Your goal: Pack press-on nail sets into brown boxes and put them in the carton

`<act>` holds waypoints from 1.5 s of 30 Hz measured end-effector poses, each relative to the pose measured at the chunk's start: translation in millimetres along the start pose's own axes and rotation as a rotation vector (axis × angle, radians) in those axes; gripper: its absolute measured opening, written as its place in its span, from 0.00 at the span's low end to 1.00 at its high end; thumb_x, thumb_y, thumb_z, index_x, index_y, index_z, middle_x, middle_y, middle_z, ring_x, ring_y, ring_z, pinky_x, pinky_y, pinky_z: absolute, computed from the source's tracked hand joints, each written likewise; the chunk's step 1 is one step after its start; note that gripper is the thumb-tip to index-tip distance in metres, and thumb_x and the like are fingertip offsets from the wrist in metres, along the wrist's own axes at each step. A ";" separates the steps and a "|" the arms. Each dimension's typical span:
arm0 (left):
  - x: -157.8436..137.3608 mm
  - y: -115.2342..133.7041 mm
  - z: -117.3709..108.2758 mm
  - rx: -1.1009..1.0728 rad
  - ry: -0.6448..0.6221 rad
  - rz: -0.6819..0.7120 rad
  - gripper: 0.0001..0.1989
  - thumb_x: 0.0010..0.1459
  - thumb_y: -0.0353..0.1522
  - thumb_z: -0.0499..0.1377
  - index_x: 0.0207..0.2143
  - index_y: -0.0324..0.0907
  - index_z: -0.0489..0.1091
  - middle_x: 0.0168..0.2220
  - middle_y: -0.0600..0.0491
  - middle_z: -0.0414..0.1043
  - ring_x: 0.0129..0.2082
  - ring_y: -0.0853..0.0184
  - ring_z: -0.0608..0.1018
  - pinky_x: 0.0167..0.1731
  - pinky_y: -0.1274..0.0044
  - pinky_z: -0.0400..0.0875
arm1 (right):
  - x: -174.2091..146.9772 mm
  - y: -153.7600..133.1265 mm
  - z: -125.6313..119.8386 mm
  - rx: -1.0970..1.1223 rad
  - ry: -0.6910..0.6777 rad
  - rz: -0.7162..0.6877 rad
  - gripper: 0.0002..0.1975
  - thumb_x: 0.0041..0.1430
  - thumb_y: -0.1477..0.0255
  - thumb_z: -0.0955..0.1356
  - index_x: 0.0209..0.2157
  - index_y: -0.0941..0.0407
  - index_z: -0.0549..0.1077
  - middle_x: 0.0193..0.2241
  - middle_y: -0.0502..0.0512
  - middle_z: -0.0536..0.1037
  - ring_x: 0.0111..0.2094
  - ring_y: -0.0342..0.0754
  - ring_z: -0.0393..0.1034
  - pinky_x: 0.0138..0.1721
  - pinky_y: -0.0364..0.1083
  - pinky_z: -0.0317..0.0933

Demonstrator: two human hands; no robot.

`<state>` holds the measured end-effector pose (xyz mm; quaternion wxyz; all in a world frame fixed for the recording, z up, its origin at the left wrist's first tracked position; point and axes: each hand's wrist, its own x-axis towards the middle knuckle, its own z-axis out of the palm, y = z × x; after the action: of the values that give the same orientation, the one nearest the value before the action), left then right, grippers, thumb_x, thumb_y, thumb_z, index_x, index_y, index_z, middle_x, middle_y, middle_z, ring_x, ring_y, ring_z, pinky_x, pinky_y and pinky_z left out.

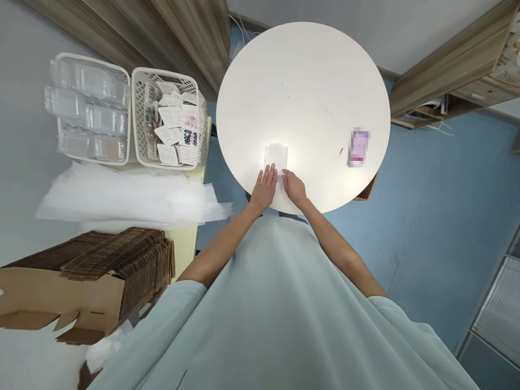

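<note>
A small, pale white square packet, which looks thin and slightly translucent, lies flat near the front edge of the round white table. My left hand rests flat on its lower left part, fingers stretched out and close together. At the packet's lower right corner is my right hand, its fingers curled and the index fingertip on the edge, apparently pinching it. The thumb of that hand is hidden. What the packet contains cannot be made out.
Left of the table stand a basket of clear plastic boxes and a white basket of small carded items. Nearer lie white foam sheets and stacked folded cardboard boxes. A blurred purple object lies at the table's right.
</note>
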<state>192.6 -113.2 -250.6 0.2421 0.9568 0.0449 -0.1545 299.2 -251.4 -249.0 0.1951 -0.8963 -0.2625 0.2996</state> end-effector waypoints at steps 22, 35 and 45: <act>-6.9 -14.5 15.3 0.044 -0.206 0.075 0.49 0.57 0.27 0.54 0.78 0.20 0.41 0.81 0.32 0.33 0.81 0.47 0.39 0.79 0.54 0.37 | 2.6 10.2 15.9 -0.285 -0.095 -0.271 0.27 0.70 0.84 0.56 0.67 0.68 0.68 0.75 0.77 0.58 0.78 0.64 0.52 0.69 0.64 0.64; -32.3 -3.5 7.5 0.074 -0.284 0.072 0.43 0.62 0.28 0.53 0.78 0.25 0.49 0.81 0.34 0.40 0.81 0.51 0.48 0.79 0.59 0.43 | -25.9 21.4 15.2 -0.318 -0.171 -0.360 0.24 0.75 0.73 0.61 0.68 0.66 0.68 0.75 0.77 0.59 0.76 0.65 0.56 0.69 0.63 0.63; 6.4 -0.8 -20.8 0.097 -0.081 0.087 0.43 0.62 0.23 0.46 0.79 0.25 0.40 0.81 0.35 0.34 0.81 0.52 0.38 0.79 0.52 0.38 | 3.7 15.6 -16.4 -0.279 -0.134 -0.317 0.21 0.81 0.68 0.55 0.59 0.62 0.72 0.57 0.71 0.80 0.63 0.61 0.71 0.62 0.58 0.68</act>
<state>204.2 -102.5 -235.6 0.2036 0.9615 -0.0139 -0.1842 317.7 -264.6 -246.3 0.0960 -0.8403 -0.4513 0.2847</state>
